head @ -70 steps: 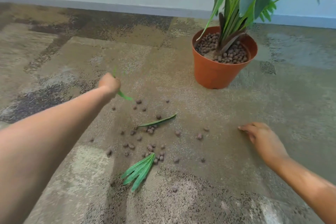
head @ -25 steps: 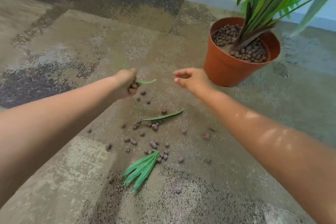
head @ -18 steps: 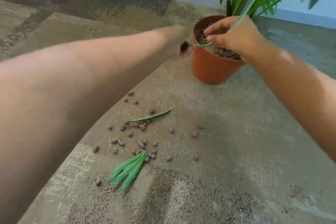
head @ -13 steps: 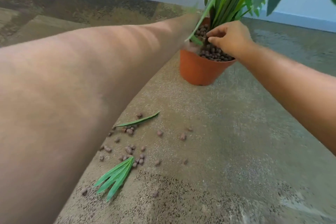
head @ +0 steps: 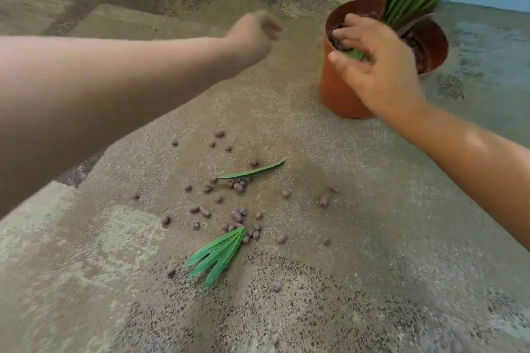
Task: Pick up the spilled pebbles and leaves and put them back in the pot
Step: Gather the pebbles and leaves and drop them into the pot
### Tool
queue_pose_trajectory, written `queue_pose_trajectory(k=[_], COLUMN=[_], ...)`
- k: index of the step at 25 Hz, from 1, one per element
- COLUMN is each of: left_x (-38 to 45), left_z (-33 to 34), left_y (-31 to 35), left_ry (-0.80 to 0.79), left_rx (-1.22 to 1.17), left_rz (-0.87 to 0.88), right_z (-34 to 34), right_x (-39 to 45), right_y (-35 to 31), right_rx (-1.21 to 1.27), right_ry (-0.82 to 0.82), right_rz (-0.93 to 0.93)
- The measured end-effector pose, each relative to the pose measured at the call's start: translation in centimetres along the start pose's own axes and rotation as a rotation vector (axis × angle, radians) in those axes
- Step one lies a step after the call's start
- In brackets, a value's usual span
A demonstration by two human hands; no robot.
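Two leaves remain — single leaf, long axis left-right, nearer my loosely curled left hand; right hand grasps a leaf scrap at the pot.

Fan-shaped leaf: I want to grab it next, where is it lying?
The fan-shaped leaf lies on the carpet low in the head view, just below the pebbles, nearer the viewer than the single leaf.

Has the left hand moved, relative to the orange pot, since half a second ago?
Yes. The left hand was then at the rim of the orange pot; now it sits clear to the pot's left, over the carpet, pulling away.
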State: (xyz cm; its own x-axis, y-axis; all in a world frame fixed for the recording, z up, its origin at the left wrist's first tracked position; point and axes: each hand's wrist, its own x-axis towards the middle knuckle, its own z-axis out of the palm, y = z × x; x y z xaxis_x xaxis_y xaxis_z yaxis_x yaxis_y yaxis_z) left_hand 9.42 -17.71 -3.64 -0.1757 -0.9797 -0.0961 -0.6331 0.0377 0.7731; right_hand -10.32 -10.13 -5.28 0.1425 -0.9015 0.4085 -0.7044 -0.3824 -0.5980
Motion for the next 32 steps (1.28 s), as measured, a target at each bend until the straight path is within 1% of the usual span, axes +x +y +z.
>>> queue_pose_trajectory(k=[1,3,5,6,8,10,11,12,15,16,18,20,23,24,25,27,28,29,32], left_x=[-0.6,-2.5,-4.0,-4.9,-7.0,-9.0,-10.0,-10.9,-12.4,-12.7,-13.1,-12.7,-11.8,-11.6,-11.5,-11.9,-12.2,-12.4,-12.4], left_z=[-1.2,-3.0,-3.5,-3.8,-5.0,-5.6,-5.2,-4.4,-1.7,-0.7,1.1,2.3,2.7,2.7,2.8,4.0,4.7,5.3,5.6], left_y=[-2.4,-6.7,-10.6,-12.7,-16.4,-18.9,-19.6,-20.1,-19.8,-19.6,-18.6,-17.2,-16.1,-16.1,-16.3,-16.7,-16.8,-16.9,-16.9], left_ry=[0.003,-0.069,-0.12,-0.121,-0.113,-0.138,-0.148,-0.117,0.161,0.23,0.298,0.356,0.425,0.419,0.369,0.19,0.137,0.136,0.248], left_rx=[0.101,0.35,0.5,0.546,0.589,0.515,0.469,0.434,0.323,0.284,0.213,0.17,0.217,0.248,0.291,0.393,0.43,0.449,0.46], left_rz=[-0.017,-0.025,-0.047,-0.097,-0.212,-0.292,-0.311,-0.305,-0.285,-0.285,-0.288,-0.232,-0.123,-0.127,-0.16,-0.242,-0.253,-0.248,-0.19], right_z=[1.1,3.6,5.9,6.8,8.0,8.8,9.2,9.7,11.6,12.2,13.1,13.3,13.3,13.2,13.2,13.2,13.2,13.2,13.4], right_x=[-0.8,-2.3,-4.1,-5.2,-7.1,-8.3,-8.6,-8.5,-7.3,-7.0,-6.4,-6.2,-6.1,-6.1,-6.1,-6.2,-6.3,-6.4,-6.4], right_y=[-0.4,-0.5,-0.2,0.1,0.9,1.2,0.9,0.6,-1.4,-2.1,-2.8,-2.9,-2.3,-2.1,-1.8,-1.3,-1.2,-1.1,-1.1], right_rx=[-0.006,-0.056,-0.112,-0.135,-0.174,-0.179,-0.192,-0.212,-0.233,-0.241,-0.239,-0.167,-0.087,-0.095,-0.107,-0.129,-0.137,-0.139,-0.12], right_ry=[-0.063,-0.223,-0.419,-0.505,-0.603,-0.654,-0.67,-0.67,-0.652,-0.66,-0.681,-0.663,-0.596,-0.599,-0.609,-0.632,-0.641,-0.644,-0.629], right_rz=[-0.042,-0.071,-0.005,0.036,0.064,0.049,0.031,0.006,-0.064,-0.09,-0.142,-0.099,0.017,0.025,0.024,0.021,0.025,0.025,0.011])
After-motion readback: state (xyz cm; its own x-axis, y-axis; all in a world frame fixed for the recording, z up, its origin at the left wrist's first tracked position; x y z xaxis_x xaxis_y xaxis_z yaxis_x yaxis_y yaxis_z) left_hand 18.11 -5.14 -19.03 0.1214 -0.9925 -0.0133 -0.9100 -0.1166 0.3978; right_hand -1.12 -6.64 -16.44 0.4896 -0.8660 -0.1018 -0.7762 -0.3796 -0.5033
